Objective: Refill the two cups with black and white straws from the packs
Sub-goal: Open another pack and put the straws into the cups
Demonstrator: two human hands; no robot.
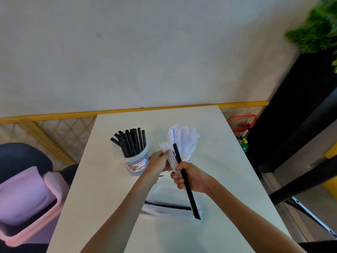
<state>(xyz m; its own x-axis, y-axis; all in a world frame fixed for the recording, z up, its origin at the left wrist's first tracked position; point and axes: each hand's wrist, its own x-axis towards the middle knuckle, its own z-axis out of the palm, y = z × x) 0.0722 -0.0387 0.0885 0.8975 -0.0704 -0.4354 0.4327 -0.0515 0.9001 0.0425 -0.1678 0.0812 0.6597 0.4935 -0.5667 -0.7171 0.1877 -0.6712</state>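
**A:** Where are the straws right now?

**B:** Just right of the cup of black straws (135, 161), held up off the table (109, 189). The left hand (158, 162) has its fingers curled round a bunch of white straws (165, 147). The right hand (191, 178) grips one black straw (190, 194) and seems to pinch the lower ends of the white ones too.

**A:** How will they handle?

**B:** I'd say they're very light, thin and smooth, so a loose bunch will fan out and slip. They look stiff enough to stand, but probably kink if squeezed hard. Best to hold them round the middle with a gentle, even grip and drop them in end first.

**A:** And the counts?

**B:** There are two cups. The cup of white straws (191, 151) stands right of the black one, behind the hands. One black straw is loose in the hand. The white ones in hand are several, overlapping too much to count. The black cup holds a dozen or more, and the white cup is a dense fan. I can make out one clear pack (164, 199), lying nearer the person than the black cup, with a dark strip across it.
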